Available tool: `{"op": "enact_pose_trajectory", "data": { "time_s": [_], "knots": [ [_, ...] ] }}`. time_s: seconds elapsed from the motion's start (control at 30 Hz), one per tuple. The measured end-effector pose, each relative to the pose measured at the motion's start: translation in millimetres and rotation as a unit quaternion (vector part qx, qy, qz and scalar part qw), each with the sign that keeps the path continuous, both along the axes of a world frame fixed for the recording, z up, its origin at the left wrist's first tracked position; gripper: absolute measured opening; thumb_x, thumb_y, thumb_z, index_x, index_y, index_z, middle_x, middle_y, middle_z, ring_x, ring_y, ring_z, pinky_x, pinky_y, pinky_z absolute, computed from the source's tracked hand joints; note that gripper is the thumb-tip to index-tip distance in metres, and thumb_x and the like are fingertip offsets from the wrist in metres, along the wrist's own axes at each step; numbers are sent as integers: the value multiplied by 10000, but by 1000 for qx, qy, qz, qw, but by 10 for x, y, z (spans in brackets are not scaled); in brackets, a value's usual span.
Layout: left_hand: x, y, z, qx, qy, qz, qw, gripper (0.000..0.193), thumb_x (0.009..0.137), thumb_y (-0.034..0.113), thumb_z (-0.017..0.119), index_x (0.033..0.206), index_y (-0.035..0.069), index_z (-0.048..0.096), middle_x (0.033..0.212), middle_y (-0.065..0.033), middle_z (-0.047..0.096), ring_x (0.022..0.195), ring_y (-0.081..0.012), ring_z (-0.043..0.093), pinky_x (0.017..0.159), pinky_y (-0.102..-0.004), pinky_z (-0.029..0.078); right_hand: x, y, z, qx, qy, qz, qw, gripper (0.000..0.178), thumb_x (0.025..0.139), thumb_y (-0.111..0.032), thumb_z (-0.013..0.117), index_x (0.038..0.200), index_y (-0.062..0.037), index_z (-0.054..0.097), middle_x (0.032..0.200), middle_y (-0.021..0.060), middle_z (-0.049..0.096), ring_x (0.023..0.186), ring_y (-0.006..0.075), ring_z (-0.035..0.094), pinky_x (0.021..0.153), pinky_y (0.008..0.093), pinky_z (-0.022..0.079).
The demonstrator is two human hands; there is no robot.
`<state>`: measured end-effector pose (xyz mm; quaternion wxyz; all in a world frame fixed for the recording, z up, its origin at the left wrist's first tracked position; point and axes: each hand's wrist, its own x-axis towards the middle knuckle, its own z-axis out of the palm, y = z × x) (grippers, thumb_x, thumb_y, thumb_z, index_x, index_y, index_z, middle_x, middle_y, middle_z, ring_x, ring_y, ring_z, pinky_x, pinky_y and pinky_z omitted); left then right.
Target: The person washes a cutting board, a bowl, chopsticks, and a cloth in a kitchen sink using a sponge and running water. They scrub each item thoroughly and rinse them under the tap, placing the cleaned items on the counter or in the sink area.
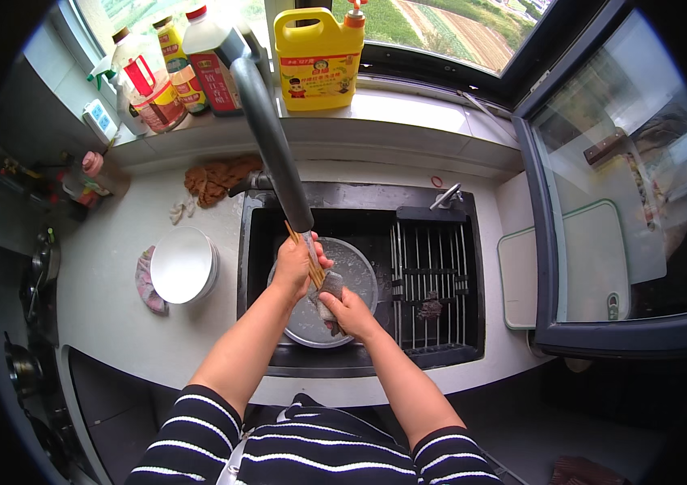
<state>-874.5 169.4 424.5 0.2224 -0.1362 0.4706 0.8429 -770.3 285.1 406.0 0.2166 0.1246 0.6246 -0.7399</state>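
Note:
Over the black sink (360, 196), my left hand (293, 265) is closed around a bundle of wooden chopsticks (316, 272), which slants down toward the right. My right hand (350, 314) grips a greyish cloth (331, 285) wrapped about the lower part of the bundle. Water runs from the dark faucet (275, 137) onto the chopsticks by my left fingers. Below both hands a round grey metal basin (360, 273) holds water. My hands partly hide the sticks, so their far ends and exact number cannot be made out.
A black drying rack (428, 279) with a dark scrubber (431, 306) fills the sink's right side. White stacked bowls (184, 263) and a brown rag (218, 179) lie left. Bottles and a yellow jug (319, 69) line the sill. An open window sash (550, 242) juts in at right.

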Motion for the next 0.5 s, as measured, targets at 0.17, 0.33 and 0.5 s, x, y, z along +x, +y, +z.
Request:
{"op": "enact_pose_trajectory", "data": {
  "time_s": [0.17, 0.33, 0.5],
  "knots": [
    [-201, 2, 4, 5, 38, 90, 995, 188, 977, 277, 470, 946, 92, 460, 623, 22, 409, 495, -92, 376, 469, -254, 351, 195, -35, -81, 254, 119, -50, 959, 366, 899, -366, 587, 946, -3, 590, 786, 176, 655, 695, 336, 638, 617, 424, 483],
    [-632, -210, 338, -20, 136, 172, 976, 357, 980, 432, 426, 814, 117, 406, 564, 59, 326, 422, -40, 308, 371, -200, 263, 563, 170, -381, 452, 129, -31, 882, 390, 885, -418, 582, 916, -30, 618, 746, 227, 638, 734, 424, 616, 634, 485, 480],
    [-372, -116, 493, -96, 174, 40, 979, 396, 971, 453, 441, 793, 99, 456, 583, 46, 398, 460, -47, 379, 406, -217, 313, 505, 677, -318, 507, 151, -191, 827, 423, 903, -433, 554, 881, -13, 597, 695, 226, 629, 671, 429, 614, 572, 493, 472]
  ]
}}
